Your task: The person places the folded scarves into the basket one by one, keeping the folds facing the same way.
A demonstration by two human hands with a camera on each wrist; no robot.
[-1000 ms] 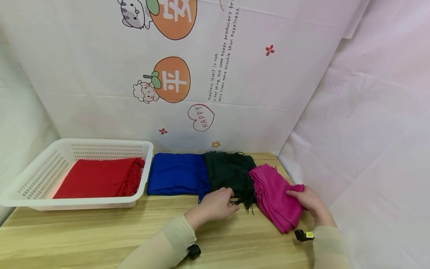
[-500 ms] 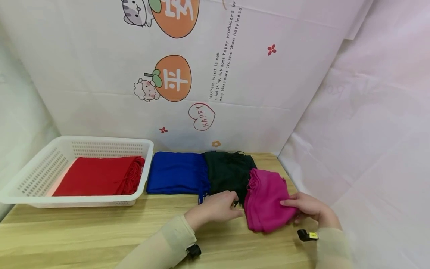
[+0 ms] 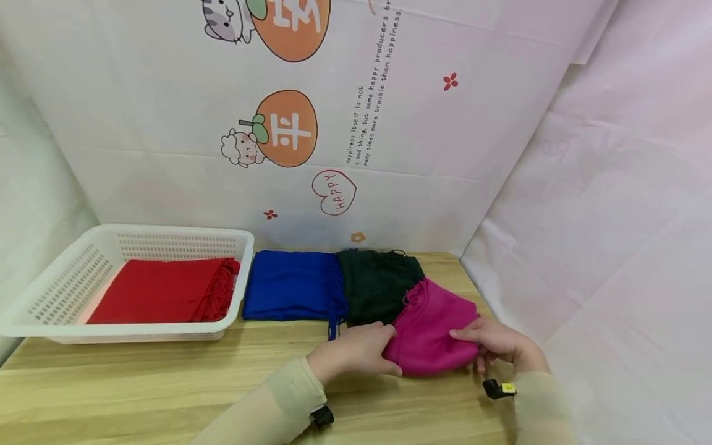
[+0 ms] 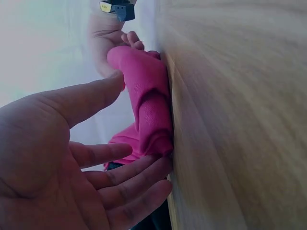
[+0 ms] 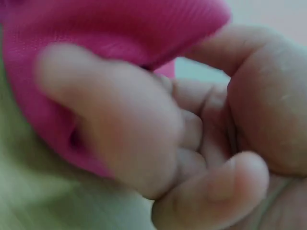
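A folded magenta scarf (image 3: 431,330) lies at the right end of the wooden table (image 3: 167,389), partly over the front corner of a dark green scarf (image 3: 375,284). My right hand (image 3: 497,346) pinches the magenta scarf's right edge, thumb on top and fingers curled beneath; up close, my right hand (image 5: 192,139) has the magenta scarf (image 5: 120,28) between thumb and fingers. My left hand (image 3: 361,352) rests at its left edge. In the left wrist view my left hand (image 4: 122,149) has straight fingers touching the fold of the magenta scarf (image 4: 148,105).
A blue scarf (image 3: 292,287) lies left of the green one. A white perforated basket (image 3: 55,290) at the far left holds a folded red scarf (image 3: 161,300). Printed white sheeting (image 3: 389,123) walls the back and the right side.
The magenta scarf has swung and slid left, its near end now against my left hand and over the green scarf's fringe. My right hand followed it leftward; my left hand shifted slightly right.
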